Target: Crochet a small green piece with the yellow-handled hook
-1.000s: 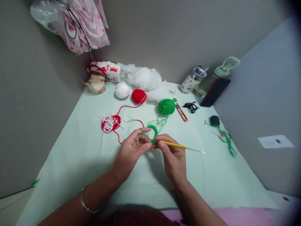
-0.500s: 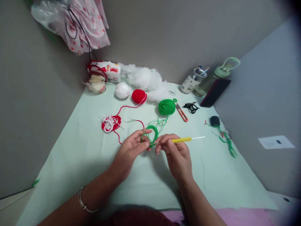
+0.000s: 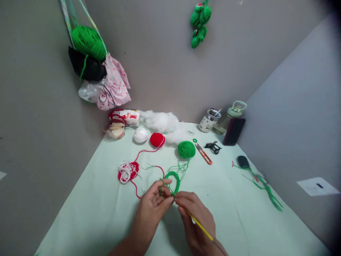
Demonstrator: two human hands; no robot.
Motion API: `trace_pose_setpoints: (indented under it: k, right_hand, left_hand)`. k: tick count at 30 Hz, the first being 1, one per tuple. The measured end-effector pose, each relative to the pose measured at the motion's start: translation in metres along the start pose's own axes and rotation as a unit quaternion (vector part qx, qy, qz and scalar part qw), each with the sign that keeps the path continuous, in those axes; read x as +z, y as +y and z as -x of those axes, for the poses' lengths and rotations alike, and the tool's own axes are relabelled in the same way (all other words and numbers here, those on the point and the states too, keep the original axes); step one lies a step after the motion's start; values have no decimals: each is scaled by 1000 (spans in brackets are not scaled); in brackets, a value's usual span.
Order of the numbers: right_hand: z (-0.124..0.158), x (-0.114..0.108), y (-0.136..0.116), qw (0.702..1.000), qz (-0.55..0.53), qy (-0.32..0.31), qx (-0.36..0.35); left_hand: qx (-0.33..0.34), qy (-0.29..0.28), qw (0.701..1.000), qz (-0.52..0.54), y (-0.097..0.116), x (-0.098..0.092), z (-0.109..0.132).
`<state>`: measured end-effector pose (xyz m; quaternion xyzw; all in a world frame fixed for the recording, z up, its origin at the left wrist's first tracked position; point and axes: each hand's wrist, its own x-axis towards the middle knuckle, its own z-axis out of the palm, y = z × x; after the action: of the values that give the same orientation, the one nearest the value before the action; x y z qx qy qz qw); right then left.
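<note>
My left hand (image 3: 154, 204) is closed in a pinch on a curved green crochet piece (image 3: 173, 179), with green yarn wound over a finger. My right hand (image 3: 195, 217) grips a yellow-handled crochet hook (image 3: 201, 227), its tip at the green piece between the two hands. The green strand runs back to a green yarn ball (image 3: 186, 149) on the pale green table (image 3: 93, 213).
A red and white crochet piece (image 3: 128, 171), a red ball (image 3: 157, 139), a white ball (image 3: 140, 135), stuffing (image 3: 161, 121), orange snips (image 3: 204, 154), a black clip (image 3: 213, 147), jars, a bottle (image 3: 229, 116), a phone (image 3: 233, 131). Green yarn scraps (image 3: 262, 185) lie right. Bags and green toys hang on the wall.
The view has tilted up, showing more wall and hanging things. The hook's handle has swung from pointing right to pointing down toward me. Both hands stay on the green piece.
</note>
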<state>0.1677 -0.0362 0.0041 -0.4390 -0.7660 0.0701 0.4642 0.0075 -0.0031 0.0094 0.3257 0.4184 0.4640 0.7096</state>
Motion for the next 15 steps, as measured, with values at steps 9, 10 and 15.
trace_pose_setpoints:
  k: [9, 10, 15]
  right_hand:
    - [10, 6, 6, 997, 39, -56, 19]
    - [9, 3, 7, 996, 33, -81, 12]
    - [-28, -30, 25, 965, 98, -234, -67]
  left_hand:
    - [-107, -48, 981, 154, -7, 2, 5]
    - [-122, -52, 976, 172, -8, 2, 5]
    - [-112, -63, 967, 222, -7, -3, 0]
